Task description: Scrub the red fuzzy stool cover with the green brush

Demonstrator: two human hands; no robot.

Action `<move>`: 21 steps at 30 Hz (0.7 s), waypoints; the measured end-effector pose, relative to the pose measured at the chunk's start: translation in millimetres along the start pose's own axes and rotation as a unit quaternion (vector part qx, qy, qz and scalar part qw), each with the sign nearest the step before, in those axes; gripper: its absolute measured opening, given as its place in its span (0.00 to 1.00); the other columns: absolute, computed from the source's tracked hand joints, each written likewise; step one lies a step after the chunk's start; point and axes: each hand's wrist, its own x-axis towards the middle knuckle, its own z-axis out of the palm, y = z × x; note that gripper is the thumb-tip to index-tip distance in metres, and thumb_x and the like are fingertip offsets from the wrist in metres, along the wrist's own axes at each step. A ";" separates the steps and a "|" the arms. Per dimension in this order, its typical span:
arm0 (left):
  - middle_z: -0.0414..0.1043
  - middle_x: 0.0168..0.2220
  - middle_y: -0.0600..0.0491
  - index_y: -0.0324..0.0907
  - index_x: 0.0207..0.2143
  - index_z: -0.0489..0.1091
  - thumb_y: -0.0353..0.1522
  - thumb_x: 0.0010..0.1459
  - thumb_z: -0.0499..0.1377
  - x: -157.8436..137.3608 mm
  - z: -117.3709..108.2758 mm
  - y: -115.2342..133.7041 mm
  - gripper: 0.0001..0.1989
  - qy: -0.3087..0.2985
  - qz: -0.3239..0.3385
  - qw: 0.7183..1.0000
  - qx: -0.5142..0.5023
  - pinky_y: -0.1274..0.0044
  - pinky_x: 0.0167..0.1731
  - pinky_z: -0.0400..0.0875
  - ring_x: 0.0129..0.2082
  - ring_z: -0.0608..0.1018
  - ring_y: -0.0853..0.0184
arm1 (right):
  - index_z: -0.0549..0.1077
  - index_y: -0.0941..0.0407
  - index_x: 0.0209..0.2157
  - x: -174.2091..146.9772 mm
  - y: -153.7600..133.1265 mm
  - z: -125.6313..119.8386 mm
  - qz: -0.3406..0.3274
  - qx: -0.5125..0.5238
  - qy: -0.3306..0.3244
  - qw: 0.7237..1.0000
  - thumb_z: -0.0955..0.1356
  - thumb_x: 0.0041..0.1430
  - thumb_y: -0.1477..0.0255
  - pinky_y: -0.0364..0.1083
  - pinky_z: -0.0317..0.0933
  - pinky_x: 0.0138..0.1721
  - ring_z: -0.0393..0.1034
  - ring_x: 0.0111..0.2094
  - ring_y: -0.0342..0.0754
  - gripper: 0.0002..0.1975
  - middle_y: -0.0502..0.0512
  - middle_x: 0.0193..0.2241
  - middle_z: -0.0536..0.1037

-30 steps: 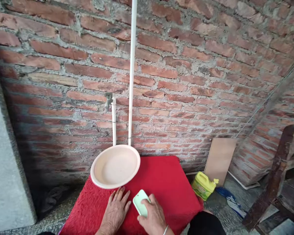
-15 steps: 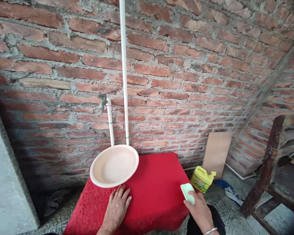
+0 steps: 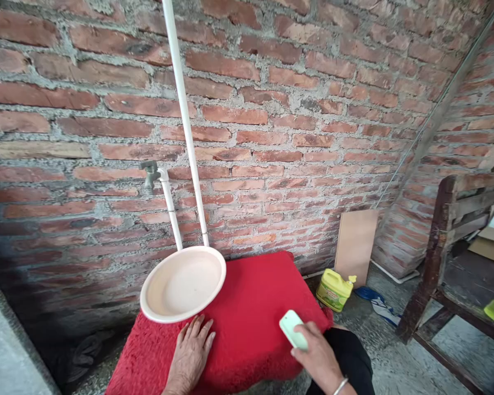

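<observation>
My left hand [image 3: 190,351] lies flat on the red fluffy cloth [image 3: 255,312], fingers stretched out. Its fingertips reach close to the near rim of a cream-coloured round basin [image 3: 144,299]; whether they touch it I cannot tell. The basin holds nothing that I can make out. A pale green oblong [image 3: 293,328] with rounded corners and a small mark near its far end is gripped in my right hand [image 3: 319,356], above the cloth's right part. Its underside is hidden, and I cannot tell its kind.
Behind the basin, a tap [image 3: 149,174] and white pipes [image 3: 185,109] run along the brick wall. To the right stand a yellow-green jug [image 3: 333,291], a brown board [image 3: 356,244], blue-and-white slippers [image 3: 381,307] and a wooden chair [image 3: 440,247] bearing a cardboard box [image 3: 492,246]. A grey slab [image 3: 8,340] is at left.
My right hand has moved left with the pale green oblong, from the cloth's right edge further over it. The view has turned slightly right. My left hand still rests on the cloth.
</observation>
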 end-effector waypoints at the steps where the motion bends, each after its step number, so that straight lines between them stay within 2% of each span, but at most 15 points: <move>1: 0.70 0.59 0.48 0.49 0.56 0.72 0.37 0.65 0.51 0.0 -0.9 0.8 0.19 -0.002 -0.003 1.000 -0.003 0.61 0.59 0.60 0.59 0.70 0.57 | 0.74 0.48 0.46 0.7 19.0 -10.8 0.025 -0.018 0.012 0.999 0.66 0.50 0.68 0.45 0.62 0.49 0.71 0.45 0.51 0.19 0.53 0.44 0.73; 4: 0.70 0.59 0.49 0.49 0.55 0.72 0.37 0.65 0.52 0.0 -2.3 1.8 0.19 -0.003 -0.010 1.000 -0.012 0.62 0.59 0.60 0.59 0.70 0.58 | 0.73 0.50 0.50 1.3 63.2 -37.2 0.112 -0.102 0.047 0.987 0.65 0.54 0.66 0.46 0.63 0.48 0.72 0.45 0.52 0.21 0.56 0.45 0.73; 6: 0.70 0.59 0.49 0.49 0.55 0.72 0.37 0.65 0.52 0.0 -3.0 1.3 0.19 -0.004 -0.011 1.000 -0.015 0.62 0.59 0.60 0.59 0.70 0.58 | 0.73 0.51 0.52 0.4 72.8 -45.3 0.145 -0.152 0.069 0.975 0.64 0.56 0.66 0.49 0.64 0.46 0.73 0.44 0.54 0.21 0.59 0.45 0.73; 9: 0.70 0.59 0.49 0.49 0.55 0.72 0.37 0.65 0.51 0.1 -4.6 0.1 0.19 -0.011 -0.012 1.000 -0.018 0.62 0.60 0.60 0.59 0.70 0.58 | 0.73 0.51 0.50 -3.5 50.0 -40.2 0.111 -0.138 0.073 0.981 0.64 0.56 0.65 0.48 0.63 0.47 0.72 0.44 0.54 0.20 0.59 0.45 0.73; 13: 0.69 0.60 0.49 0.48 0.56 0.71 0.36 0.65 0.50 0.1 -6.5 -1.2 0.20 -0.023 -0.010 1.000 -0.020 0.62 0.60 0.60 0.60 0.70 0.58 | 0.75 0.47 0.43 -10.0 -18.4 -11.6 -0.007 -0.025 0.009 1.000 0.66 0.50 0.68 0.42 0.61 0.47 0.71 0.44 0.48 0.17 0.51 0.43 0.73; 16: 0.70 0.59 0.49 0.48 0.56 0.71 0.36 0.65 0.50 -0.3 -6.9 -1.5 0.20 -0.022 -0.010 1.000 -0.017 0.62 0.60 0.60 0.60 0.70 0.59 | 0.75 0.47 0.41 -9.7 -49.6 4.8 -0.039 0.005 -0.023 0.999 0.67 0.46 0.70 0.42 0.60 0.47 0.71 0.43 0.47 0.18 0.50 0.42 0.73; 18: 0.70 0.59 0.49 0.47 0.55 0.72 0.35 0.65 0.50 -0.5 -7.3 -1.0 0.20 -0.017 -0.010 1.000 -0.020 0.62 0.60 0.60 0.59 0.70 0.59 | 0.76 0.48 0.42 -6.1 -46.2 4.2 -0.032 0.006 -0.028 0.999 0.67 0.45 0.71 0.42 0.60 0.47 0.71 0.44 0.47 0.19 0.50 0.42 0.73; 21: 0.70 0.59 0.48 0.48 0.55 0.72 0.36 0.65 0.50 -0.3 -8.9 1.1 0.19 -0.008 -0.011 0.999 -0.030 0.62 0.59 0.60 0.59 0.70 0.58 | 0.75 0.48 0.45 0.7 -9.0 -14.0 0.022 -0.015 -0.014 1.000 0.67 0.48 0.70 0.43 0.61 0.49 0.71 0.45 0.48 0.19 0.52 0.43 0.74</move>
